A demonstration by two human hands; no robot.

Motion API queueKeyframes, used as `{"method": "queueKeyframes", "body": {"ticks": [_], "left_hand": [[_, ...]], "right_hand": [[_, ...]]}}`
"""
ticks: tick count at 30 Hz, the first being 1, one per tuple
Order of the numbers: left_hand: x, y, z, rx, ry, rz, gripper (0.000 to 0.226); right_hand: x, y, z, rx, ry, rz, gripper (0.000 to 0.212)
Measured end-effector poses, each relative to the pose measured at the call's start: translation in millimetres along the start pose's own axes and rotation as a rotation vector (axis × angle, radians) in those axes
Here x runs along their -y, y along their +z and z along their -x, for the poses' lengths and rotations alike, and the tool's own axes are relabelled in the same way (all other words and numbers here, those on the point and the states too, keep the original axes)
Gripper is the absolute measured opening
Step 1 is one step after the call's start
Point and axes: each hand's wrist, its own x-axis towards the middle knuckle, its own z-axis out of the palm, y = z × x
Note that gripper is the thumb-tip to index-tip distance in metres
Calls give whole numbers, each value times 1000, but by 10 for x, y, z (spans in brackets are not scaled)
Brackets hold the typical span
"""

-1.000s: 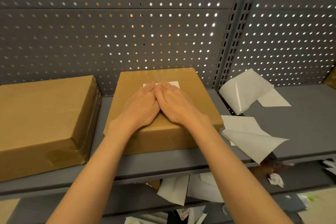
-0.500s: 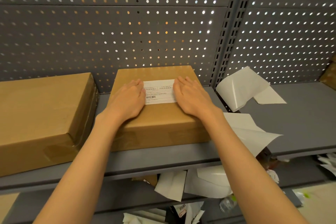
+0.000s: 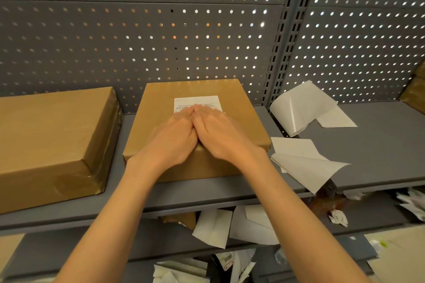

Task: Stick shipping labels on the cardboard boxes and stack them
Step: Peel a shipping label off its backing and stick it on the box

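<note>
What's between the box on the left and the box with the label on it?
Nothing: in the head view a bare strip of grey shelf separates the left box from the labelled box, where both hands, left and right, lie flat.

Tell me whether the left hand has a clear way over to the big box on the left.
Probably yes. The left hand lies flat on the labelled box, holding nothing, and only bare shelf separates that from the big box.

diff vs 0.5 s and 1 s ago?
Both hands, left and right, swept back together over the label, after spreading to its sides 0.5 s ago. Nothing gripped or released. The labelled box, the left box and the loose backing sheets stayed put.
</note>
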Motion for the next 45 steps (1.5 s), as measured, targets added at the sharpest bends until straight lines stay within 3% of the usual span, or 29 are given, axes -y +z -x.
{"method": "queueKeyframes", "body": {"ticks": [5, 14, 18, 22, 34, 45], "left_hand": [[104, 3, 67, -36, -108, -91, 48], [121, -158, 266, -97, -157, -155, 47], [-3, -124, 286, -178, -64, -116, 45], [0, -28, 342, -127, 2, -72, 44], [121, -95, 481, -167, -42, -142, 45], [192, -138, 548, -221, -100, -164, 42]], "right_hand": [[-80, -48, 109, 34, 54, 79, 48], [-233, -58, 202, -85, 127, 127, 50], [-5, -41, 244, -107, 4, 86, 48], [118, 55, 328, -74, -79, 137, 45], [-205, -22, 472, -172, 70, 207, 46], [-265, -26, 510, -243, 75, 163, 44]]}}
